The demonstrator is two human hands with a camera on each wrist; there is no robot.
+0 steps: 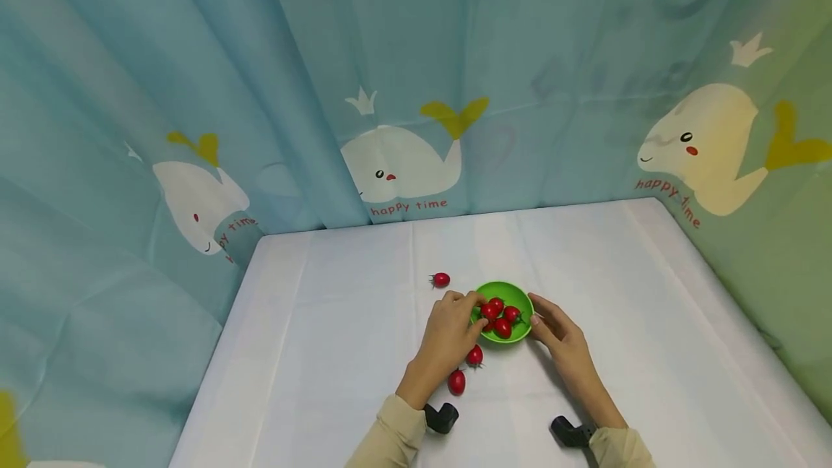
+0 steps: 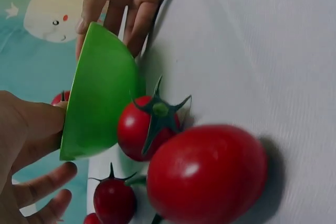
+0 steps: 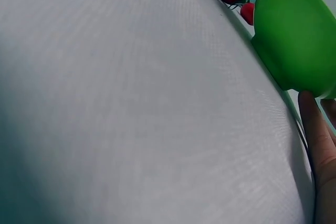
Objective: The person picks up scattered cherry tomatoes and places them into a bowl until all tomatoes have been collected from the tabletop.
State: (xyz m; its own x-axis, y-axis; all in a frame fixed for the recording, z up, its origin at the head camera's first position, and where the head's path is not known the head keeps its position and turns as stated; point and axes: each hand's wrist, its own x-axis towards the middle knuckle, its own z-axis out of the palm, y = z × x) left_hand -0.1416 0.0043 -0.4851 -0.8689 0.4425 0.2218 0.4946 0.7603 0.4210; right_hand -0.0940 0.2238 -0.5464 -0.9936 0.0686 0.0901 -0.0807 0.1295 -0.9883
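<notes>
A green bowl [image 1: 513,295] stands on the white table with several red cherry tomatoes [image 1: 503,328] in it. Over the bowl's left rim reaches my left hand [image 1: 450,331], thumb and forefinger pinching a cherry tomato [image 1: 489,310] just inside. In the left wrist view that tomato is mostly hidden behind the fingers and the bowl. My right hand [image 1: 564,341] holds the bowl's right side, its thumb and fingers curved around the wall. Near my left wrist lie two loose cherry tomatoes, one [image 1: 474,356] close to the bowl and another [image 1: 457,382] nearer me.
One more cherry tomato [image 1: 441,279] lies behind the left hand, left of the bowl. Black wrist devices [image 1: 442,418] sit at both cuffs. A blue-green curtain [image 1: 552,150] with printed whales hangs around the table's [image 1: 351,323] back and sides.
</notes>
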